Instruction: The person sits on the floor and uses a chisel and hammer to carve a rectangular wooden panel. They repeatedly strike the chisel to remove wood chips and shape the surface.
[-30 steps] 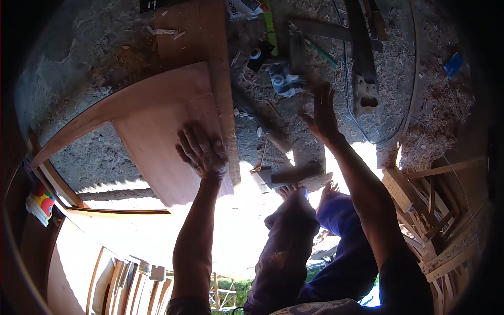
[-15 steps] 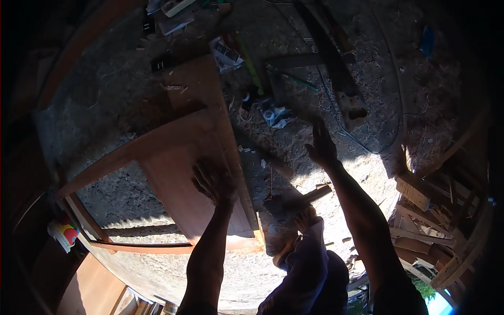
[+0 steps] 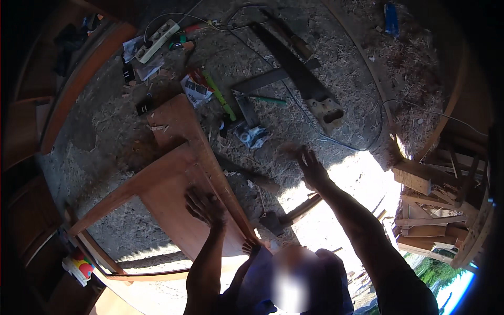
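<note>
A reddish-brown wooden frame with a broad panel [image 3: 168, 218] lies on the ground at the left. Over that panel is my left hand [image 3: 206, 206], fingers spread; whether it touches the wood I cannot tell. My right hand [image 3: 312, 168] is held out over the ground, holding nothing, its fingers stretched. A brown smear beside its fingertips is too blurred to make out. Below it lies a hammer-like tool [image 3: 294, 215] with a dark head and wooden handle. Another person's hand [image 3: 251, 245] touches the frame's near right edge, between my arms.
Beyond my hands lie a handsaw [image 3: 299, 73], a carpenter's square [image 3: 273, 79], a light-green strip-like tool [image 3: 220, 97] and a power strip [image 3: 157, 41]. A dark cable [image 3: 362, 148] loops across the ground. Wood offcuts [image 3: 433, 220] are piled at the right. The other person [image 3: 252, 283] is close in front.
The view has shifted. My right hand has drawn back slightly, and my left stays over the panel. The other person's hand has gone from beside the hammer-like tool to the frame's edge.
</note>
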